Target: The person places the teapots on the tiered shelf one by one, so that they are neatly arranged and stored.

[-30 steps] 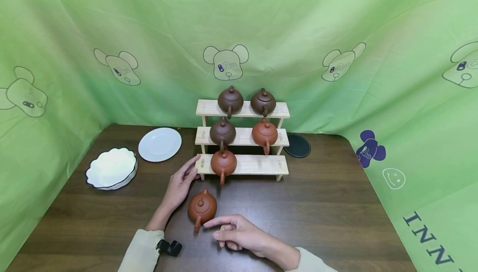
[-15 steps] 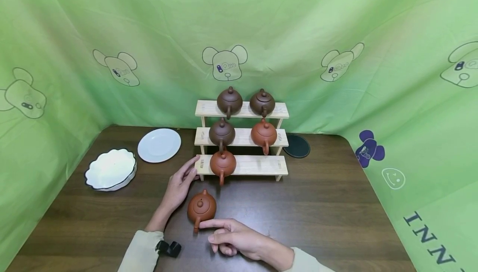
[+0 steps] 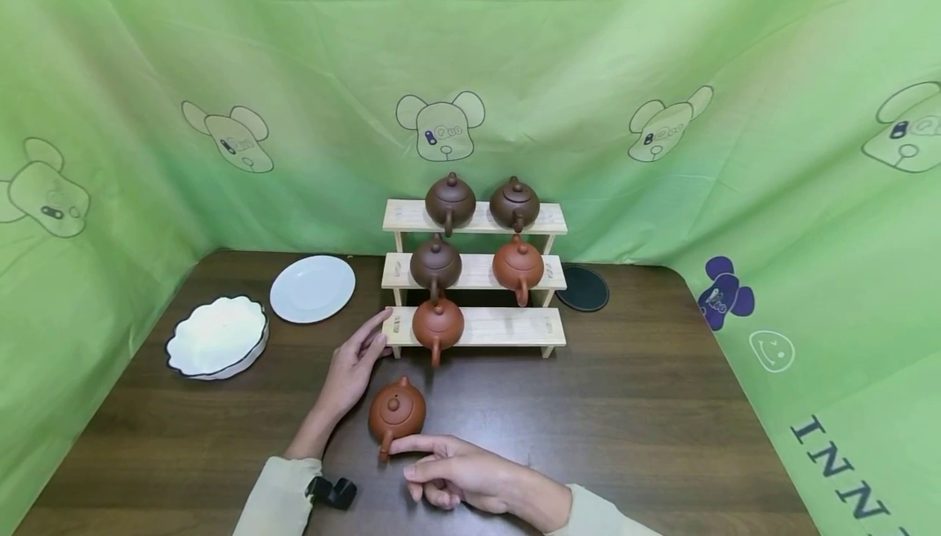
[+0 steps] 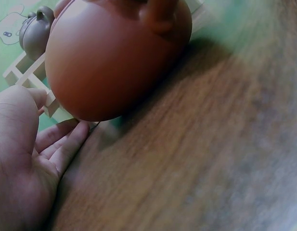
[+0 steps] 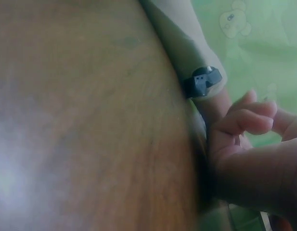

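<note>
In the head view, a reddish-brown clay teapot (image 3: 397, 410) stands upright on the table, its handle toward me. My right hand (image 3: 463, 475) has its index finger stretched out to that handle, the fingertip right at it, while the other fingers bend loosely beneath. To the teapot's left, my left hand (image 3: 353, 367) reaches forward and its fingertips rest at the left end of the wooden tiered stand (image 3: 515, 327). On the stand's lowest step sits another red teapot (image 3: 438, 323). The left wrist view shows the near teapot (image 4: 114, 57) large beside the left hand (image 4: 37, 159).
Higher steps hold a dark teapot (image 3: 436, 262) and a red one (image 3: 518, 263), with two dark teapots (image 3: 451, 199) on top. At left are a white plate (image 3: 312, 288) and a scalloped white dish (image 3: 218, 337). A black round mat (image 3: 583, 288) lies behind the stand's right side.
My right hand has moved slightly left, bringing its index fingertip from beside the teapot's handle up to it. The left hand stays at the stand's end.
</note>
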### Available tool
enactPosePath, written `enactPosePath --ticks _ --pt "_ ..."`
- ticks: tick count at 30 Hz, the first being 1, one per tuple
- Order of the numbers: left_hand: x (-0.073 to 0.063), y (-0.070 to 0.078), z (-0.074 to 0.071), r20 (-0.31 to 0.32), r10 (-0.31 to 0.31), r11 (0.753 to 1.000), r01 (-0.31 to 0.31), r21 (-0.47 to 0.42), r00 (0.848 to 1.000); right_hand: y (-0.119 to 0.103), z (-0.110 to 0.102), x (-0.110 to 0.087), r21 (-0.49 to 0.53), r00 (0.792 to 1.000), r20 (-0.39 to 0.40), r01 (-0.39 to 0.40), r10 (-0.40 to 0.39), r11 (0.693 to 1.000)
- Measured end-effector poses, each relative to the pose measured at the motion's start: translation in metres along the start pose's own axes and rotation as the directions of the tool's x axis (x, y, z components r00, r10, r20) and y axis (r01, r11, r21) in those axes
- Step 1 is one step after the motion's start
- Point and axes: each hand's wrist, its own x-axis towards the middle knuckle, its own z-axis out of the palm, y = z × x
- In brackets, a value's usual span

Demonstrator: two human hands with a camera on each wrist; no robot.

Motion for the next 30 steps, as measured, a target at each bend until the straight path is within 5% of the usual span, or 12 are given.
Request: enactPosePath --ticks 12,24,30 --pt "-0.001 0.004 0.001 -0.009 0.003 1.000 -0.004 -0.031 1.000 0.002 -0.002 -0.009 -0.085 0.975 -0.202 0.074 -0.090 0.994" --pt "-0.001 0.002 0.001 0.000 -0.014 1.000 0.014 -0.028 1.000 -0.002 -0.010 -0.007 -0.065 0.993 -0.096 0.069 -0.075 0.996" --pt "-0.001 0.005 0.001 -0.002 -0.010 1.000 0.010 -0.024 1.000 0.003 -0.007 -0.003 -0.055 0.982 -0.153 0.101 -0.108 0.993"
